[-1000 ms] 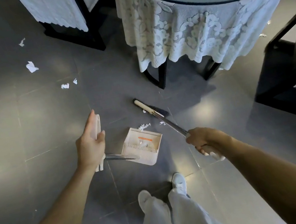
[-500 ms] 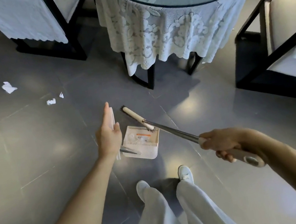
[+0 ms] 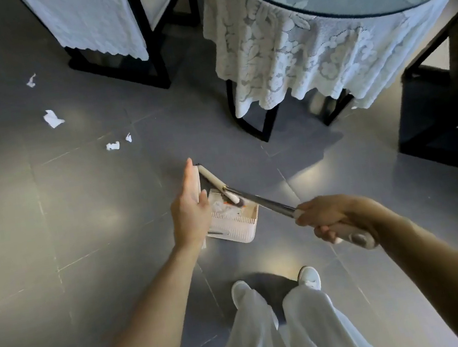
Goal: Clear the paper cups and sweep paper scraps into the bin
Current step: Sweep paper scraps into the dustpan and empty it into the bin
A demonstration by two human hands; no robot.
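Head view, looking down at a grey tiled floor [image 3: 55, 260]. The left hand [image 3: 190, 212] holds the cream dustpan [image 3: 237, 223] by its upright handle, with the fingers [image 3: 189, 176] straight along the handle and the thumb pressed in against it. The dustpan sits on the floor just ahead of two white shoes [image 3: 308, 276]. Small bits lie in it, too blurred to tell apart. The right hand [image 3: 330, 217] has its fingers curled tight round the grip of the broom [image 3: 259, 202], whose metal shaft slants down to the left. The pale broom head lies at the dustpan's far edge, beside the left hand. Four white paper scraps [image 3: 53, 118] lie loose on the floor well to the left, apart from the dustpan. Beyond stands a round glass-topped table [image 3: 375, 4] draped in a lace cloth [image 3: 292, 52], with dark-framed chairs [image 3: 154, 50] on either side.
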